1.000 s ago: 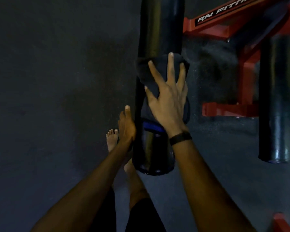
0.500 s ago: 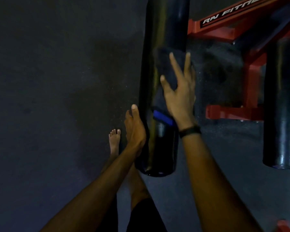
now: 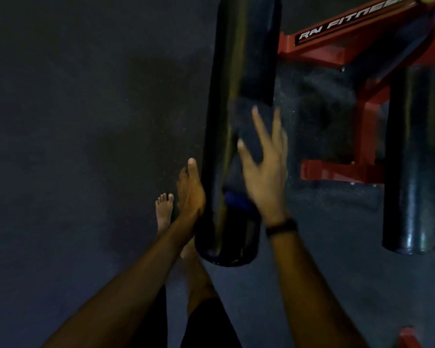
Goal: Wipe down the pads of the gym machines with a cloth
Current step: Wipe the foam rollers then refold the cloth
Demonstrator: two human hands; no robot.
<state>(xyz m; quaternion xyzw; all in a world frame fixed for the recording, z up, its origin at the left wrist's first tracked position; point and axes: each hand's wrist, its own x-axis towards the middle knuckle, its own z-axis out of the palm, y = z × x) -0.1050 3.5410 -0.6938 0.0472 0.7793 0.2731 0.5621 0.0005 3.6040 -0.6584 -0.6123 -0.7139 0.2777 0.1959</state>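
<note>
A long black roller pad [image 3: 239,71] runs from the top of the view down to its round end in the middle. My right hand [image 3: 264,172] presses a dark cloth [image 3: 249,136] with a blue edge against the pad's right side, fingers straight and spread. My left hand [image 3: 190,192] rests flat against the pad's lower left side, thumb up. The cloth's lower part is partly hidden under my right palm.
A second black roller pad [image 3: 417,159] hangs at the right on a red machine frame [image 3: 337,46] with white lettering. Dark rubber floor [image 3: 73,146] lies below. My bare foot [image 3: 164,212] stands under the left hand. A red part [image 3: 409,337] shows at bottom right.
My right hand with the cloth has slid from the top of the pad round to its right side. My left hand stays on the pad's left side.
</note>
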